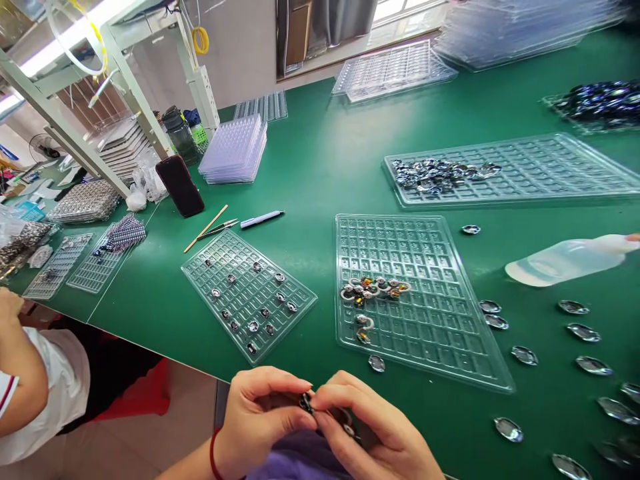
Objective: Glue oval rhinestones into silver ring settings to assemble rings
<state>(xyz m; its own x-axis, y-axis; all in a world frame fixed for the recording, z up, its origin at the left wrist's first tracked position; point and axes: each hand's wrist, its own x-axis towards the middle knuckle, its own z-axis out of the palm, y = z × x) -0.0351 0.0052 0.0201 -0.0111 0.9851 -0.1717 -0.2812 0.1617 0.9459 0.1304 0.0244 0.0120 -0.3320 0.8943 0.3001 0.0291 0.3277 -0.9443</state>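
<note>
- Working above the green table, not the lap, would help keep any dropped piece within reach.
- Two near trays: the right tray bears a ringed cluster, too tangled to count; the left tray holds thirteen dark stones.
- Two hands: the right hand curls round ringed pieces, number hidden, its fingertips meeting those of the left hand.
- One small dark piece, pinched between left thumb and forefinger; light, square pressure suits it.
</note>
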